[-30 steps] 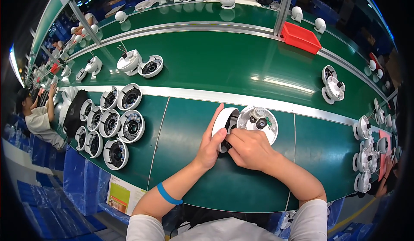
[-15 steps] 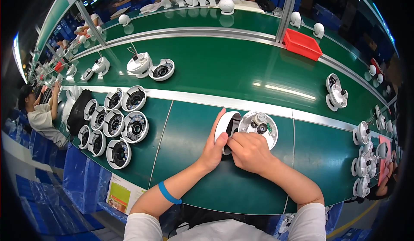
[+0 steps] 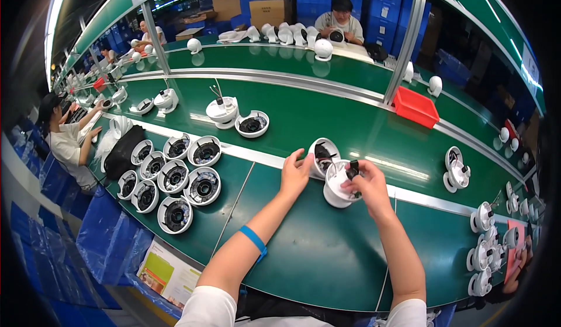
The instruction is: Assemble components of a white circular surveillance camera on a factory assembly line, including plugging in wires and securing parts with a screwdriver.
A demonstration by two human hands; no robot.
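Observation:
At the metal rail ahead of me is a two-part white camera unit: a round housing (image 3: 325,151) with a dark inside, and a white camera base (image 3: 338,190) tilted against it on the near side. My right hand (image 3: 373,191) grips the base's right side, thumb over its face, close to a black part (image 3: 353,168) standing up there. Beside the housing's left edge is my left hand (image 3: 295,174), fingers stretched and apart. Whether its fingertips touch the housing I cannot tell.
Several white round housings (image 3: 204,185) stand grouped at left, by a black bag (image 3: 124,154). Beyond the rail, a green belt (image 3: 292,111) carries other camera units (image 3: 222,112). A red tray (image 3: 416,108) is at back right; more units (image 3: 484,251) cluster far right. Co-workers (image 3: 70,143) sit left and across.
The housing and base have moved from the near table to the rail. My right hand went from the housing to the base; my left hand loosened from the housing. The view has shifted.

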